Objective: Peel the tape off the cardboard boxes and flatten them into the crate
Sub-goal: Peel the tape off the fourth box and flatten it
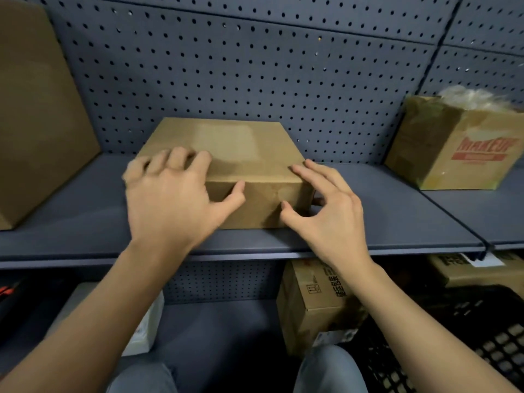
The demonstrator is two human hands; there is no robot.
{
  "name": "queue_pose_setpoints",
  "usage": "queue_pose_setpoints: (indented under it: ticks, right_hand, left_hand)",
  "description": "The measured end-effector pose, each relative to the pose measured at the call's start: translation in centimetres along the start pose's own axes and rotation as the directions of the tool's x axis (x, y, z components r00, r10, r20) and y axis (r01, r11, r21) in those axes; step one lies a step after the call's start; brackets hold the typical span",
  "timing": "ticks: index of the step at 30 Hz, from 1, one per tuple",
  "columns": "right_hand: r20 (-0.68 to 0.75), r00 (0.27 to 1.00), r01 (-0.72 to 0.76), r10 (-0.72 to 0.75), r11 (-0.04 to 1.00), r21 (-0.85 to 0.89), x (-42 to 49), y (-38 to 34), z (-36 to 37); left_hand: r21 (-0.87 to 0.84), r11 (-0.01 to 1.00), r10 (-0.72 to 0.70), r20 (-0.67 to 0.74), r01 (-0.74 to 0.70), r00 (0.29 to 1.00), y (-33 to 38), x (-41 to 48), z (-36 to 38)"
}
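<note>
Cardboard, painted metal and black plastic all round me.
The cardboard box point(241, 148) in front of me is plain brown, matt and smooth, with a paler patch on its top. The shelf point(382, 217) beneath it looks like matt grey-blue painted metal, and so does the pegboard point(255, 66) behind. On my right the printed box point(453, 154) is creased and scuffed, with crinkly glossy clear film point(470, 99) on top. Down below, the crate point(496, 344) is black plastic lattice, and my jeans point(326, 370) are faded denim.
</note>
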State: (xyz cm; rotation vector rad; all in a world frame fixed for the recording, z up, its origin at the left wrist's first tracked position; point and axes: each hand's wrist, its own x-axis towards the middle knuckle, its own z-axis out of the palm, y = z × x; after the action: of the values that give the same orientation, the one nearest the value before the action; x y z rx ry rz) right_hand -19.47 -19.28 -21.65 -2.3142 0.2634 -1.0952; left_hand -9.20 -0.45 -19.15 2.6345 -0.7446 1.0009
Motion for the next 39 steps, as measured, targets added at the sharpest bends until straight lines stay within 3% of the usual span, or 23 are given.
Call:
queue_pose_setpoints:
  ticks: [8,19,39]
  right_hand:
    - [-0.025,1.0,-0.009,0.01,0.998,0.065,-0.2,0.4,0.3]
    - [-0.027,0.999,-0.039,0.043,0.99,0.132,-0.4,0.5,0.3]
    - [-0.072,0.995,-0.061,0.068,0.994,0.096,-0.7,-0.3,0.6]
  left_hand:
    - [0.056,0.998,0.005,-0.17,0.004,0.985,-0.4,-0.1,1.8]
    - [0.052,0.998,-0.027,-0.168,0.037,0.985,-0.3,0.0,2.1]
    - [0.042,0.998,-0.042,-0.169,0.05,0.985,-0.1,-0.1,2.1]
